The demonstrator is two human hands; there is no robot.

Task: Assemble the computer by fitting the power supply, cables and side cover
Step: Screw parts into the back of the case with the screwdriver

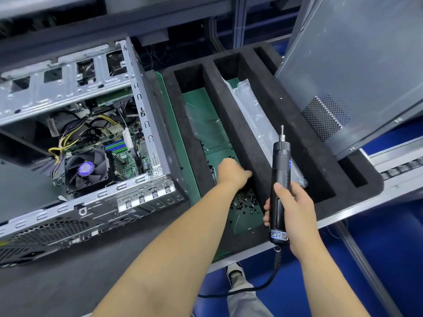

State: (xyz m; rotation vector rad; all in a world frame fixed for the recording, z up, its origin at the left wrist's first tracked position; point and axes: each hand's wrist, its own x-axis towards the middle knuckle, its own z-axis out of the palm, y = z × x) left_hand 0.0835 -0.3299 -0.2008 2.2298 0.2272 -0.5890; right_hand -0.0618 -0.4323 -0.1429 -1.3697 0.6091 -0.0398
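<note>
The open computer case [137,193] lies on its side at the left, showing the motherboard, a black fan [88,169] and yellow and black cables [68,136]. The grey side cover [357,72] leans upright at the right. My right hand [291,207] grips a black electric screwdriver [280,179], bit pointing up. My left hand [231,170] reaches into a slot of the black foam tray [304,143], fingers curled down among small black screws [246,202]; what the fingers hold is hidden.
Clear plastic bags [258,115] lie in the tray's slots on a green base. The screwdriver's cord [263,287] hangs down past the bench edge. Blue floor and a shoe [235,271] show below. A roller conveyor [400,170] runs at the right.
</note>
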